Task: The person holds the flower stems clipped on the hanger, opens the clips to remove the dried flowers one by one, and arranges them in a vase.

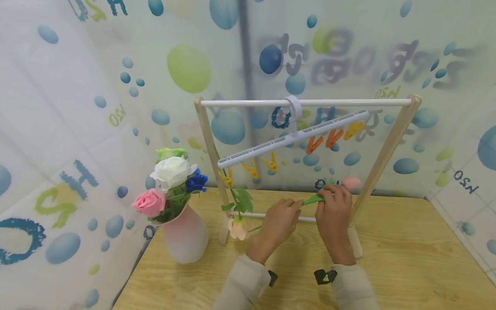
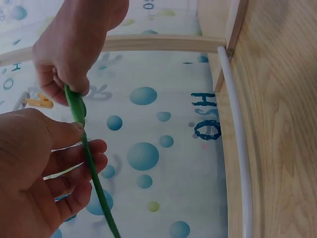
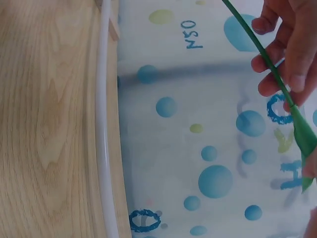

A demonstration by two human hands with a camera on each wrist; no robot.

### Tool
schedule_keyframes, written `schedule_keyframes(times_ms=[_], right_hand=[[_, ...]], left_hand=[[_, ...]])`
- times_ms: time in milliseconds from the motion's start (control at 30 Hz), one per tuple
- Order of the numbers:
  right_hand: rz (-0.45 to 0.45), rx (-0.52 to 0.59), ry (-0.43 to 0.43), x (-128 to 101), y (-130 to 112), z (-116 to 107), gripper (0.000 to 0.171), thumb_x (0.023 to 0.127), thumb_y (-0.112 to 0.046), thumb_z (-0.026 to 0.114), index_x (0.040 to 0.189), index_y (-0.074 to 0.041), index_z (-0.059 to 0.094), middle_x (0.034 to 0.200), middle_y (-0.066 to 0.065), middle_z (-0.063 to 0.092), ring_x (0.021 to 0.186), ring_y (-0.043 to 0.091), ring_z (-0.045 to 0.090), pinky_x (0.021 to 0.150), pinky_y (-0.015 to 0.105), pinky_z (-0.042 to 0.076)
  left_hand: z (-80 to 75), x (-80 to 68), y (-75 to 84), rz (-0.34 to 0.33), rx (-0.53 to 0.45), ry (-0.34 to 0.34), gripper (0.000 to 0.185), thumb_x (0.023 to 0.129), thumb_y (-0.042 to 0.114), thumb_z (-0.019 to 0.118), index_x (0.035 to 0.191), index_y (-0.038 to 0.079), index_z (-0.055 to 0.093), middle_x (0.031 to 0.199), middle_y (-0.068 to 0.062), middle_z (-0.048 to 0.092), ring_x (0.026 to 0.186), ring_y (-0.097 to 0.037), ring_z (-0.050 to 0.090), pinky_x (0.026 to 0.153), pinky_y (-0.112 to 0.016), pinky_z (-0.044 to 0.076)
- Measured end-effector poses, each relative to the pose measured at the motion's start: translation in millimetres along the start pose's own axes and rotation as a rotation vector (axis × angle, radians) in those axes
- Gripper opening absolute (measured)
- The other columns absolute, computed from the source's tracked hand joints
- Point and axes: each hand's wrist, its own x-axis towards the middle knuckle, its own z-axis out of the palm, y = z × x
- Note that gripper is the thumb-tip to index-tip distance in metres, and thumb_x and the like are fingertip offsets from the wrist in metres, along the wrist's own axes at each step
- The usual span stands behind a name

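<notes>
Both hands hold one artificial rose over the wooden table [image 1: 407, 267], just in front of the rack's lower white rod [image 1: 252, 215]. Its green stem [image 1: 311, 199] runs between them, and its pink bloom [image 1: 350, 181] shows past the right hand. The left hand [image 1: 296, 206] pinches the stem [image 2: 91, 168] between thumb and fingers. The right hand [image 1: 329, 193] grips the stem higher up, near the bloom. In the right wrist view the stem [image 3: 267, 64] crosses the left hand's fingers [image 3: 292, 44]. A peach rose [image 1: 238, 228] hangs head down from a yellow clip [image 1: 227, 177].
A wooden rack [image 1: 207, 142] with a white top rod [image 1: 348, 102] carries a white hanger [image 1: 294, 137] with yellow and orange clips. A pink vase [image 1: 184, 237] with several roses stands at the left. Bubble-patterned curtains close the back and sides.
</notes>
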Motion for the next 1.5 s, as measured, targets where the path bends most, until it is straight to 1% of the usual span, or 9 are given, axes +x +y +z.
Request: schedule_keyframes(times_ms=[200, 300, 500, 600, 867, 967, 1133, 1367, 1500], right_hand=[[-0.012, 0.019, 0.126, -3, -9, 10, 0.011, 0.086, 0.011, 0.062, 0.097, 0.007, 0.065, 0.122, 0.027, 0.058, 0.110, 0.048, 0.046, 0.093, 0.058, 0.035], [0.040, 0.050, 0.220, -6, -14, 16, 0.032, 0.087, 0.008, 0.066, 0.117, 0.009, 0.055, 0.132, 0.027, 0.049, 0.114, 0.046, 0.044, 0.095, 0.056, 0.034], [0.139, 0.112, 0.329, -14, -19, 25, 0.063, 0.082, 0.007, 0.064, 0.138, 0.005, 0.034, 0.138, 0.029, 0.035, 0.122, 0.047, 0.036, 0.107, 0.054, 0.031], [0.172, 0.139, 0.241, -16, -21, 27, 0.063, 0.082, 0.005, 0.060, 0.139, 0.007, 0.033, 0.137, 0.033, 0.035, 0.123, 0.050, 0.037, 0.106, 0.059, 0.031], [0.240, 0.270, -0.212, -22, -47, 41, 0.045, 0.090, 0.005, 0.061, 0.132, 0.010, 0.047, 0.136, 0.028, 0.046, 0.126, 0.041, 0.047, 0.097, 0.055, 0.045], [0.230, 0.308, -0.282, -25, -53, 47, 0.039, 0.091, 0.002, 0.062, 0.128, 0.008, 0.052, 0.132, 0.026, 0.051, 0.123, 0.040, 0.051, 0.095, 0.054, 0.047], [0.254, 0.349, -0.393, -30, -61, 52, 0.035, 0.094, -0.003, 0.061, 0.128, 0.004, 0.053, 0.131, 0.022, 0.054, 0.121, 0.037, 0.053, 0.095, 0.054, 0.048], [0.321, 0.392, -0.554, -33, -72, 57, 0.039, 0.100, -0.013, 0.056, 0.136, -0.001, 0.047, 0.138, 0.017, 0.049, 0.122, 0.033, 0.054, 0.096, 0.052, 0.049], [0.344, 0.406, -0.587, -31, -75, 59, 0.043, 0.101, -0.016, 0.055, 0.140, -0.002, 0.044, 0.143, 0.017, 0.046, 0.125, 0.033, 0.052, 0.098, 0.052, 0.047]], left_hand=[[-3.6, -5.0, 1.3, -0.071, -0.219, -0.022, 0.027, 0.098, 0.011, 0.060, 0.125, 0.008, 0.066, 0.106, -0.004, 0.071, 0.091, -0.014, 0.069, 0.074, -0.019, 0.054], [-9.5, -8.9, 1.7, -0.103, -0.294, 0.007, 0.024, 0.099, 0.010, 0.059, 0.122, 0.008, 0.066, 0.107, -0.004, 0.071, 0.092, -0.014, 0.069, 0.076, -0.020, 0.054], [-32.5, -16.4, 1.9, -0.107, -0.231, 0.162, 0.019, 0.097, 0.006, 0.061, 0.115, 0.007, 0.065, 0.097, -0.003, 0.070, 0.082, -0.014, 0.068, 0.067, -0.021, 0.054], [-47.5, -21.3, -2.3, -0.113, -0.213, 0.257, 0.018, 0.096, 0.004, 0.062, 0.113, 0.007, 0.066, 0.095, -0.004, 0.070, 0.079, -0.015, 0.068, 0.065, -0.024, 0.054], [-93.4, -37.0, -21.3, -0.164, -0.251, 0.521, 0.016, 0.093, 0.002, 0.063, 0.108, 0.003, 0.067, 0.090, -0.006, 0.070, 0.069, -0.014, 0.063, 0.059, -0.026, 0.052], [-106.7, -41.6, -28.5, -0.172, -0.232, 0.630, 0.016, 0.091, 0.000, 0.064, 0.106, 0.002, 0.067, 0.086, -0.008, 0.068, 0.063, -0.014, 0.059, 0.055, -0.025, 0.050], [-121.8, -45.4, -40.8, -0.197, -0.224, 0.737, 0.016, 0.093, -0.001, 0.061, 0.108, -0.001, 0.067, 0.091, -0.013, 0.069, 0.065, -0.018, 0.063, 0.054, -0.027, 0.052], [-131.2, -49.4, -57.3, -0.264, -0.197, 0.880, 0.016, 0.095, -0.001, 0.058, 0.106, -0.004, 0.069, 0.089, -0.017, 0.067, 0.076, -0.026, 0.064, 0.062, -0.036, 0.055], [-137.1, -51.6, -63.4, -0.291, -0.179, 0.982, 0.016, 0.095, -0.002, 0.058, 0.106, -0.006, 0.068, 0.089, -0.019, 0.065, 0.074, -0.027, 0.060, 0.067, -0.032, 0.050]])
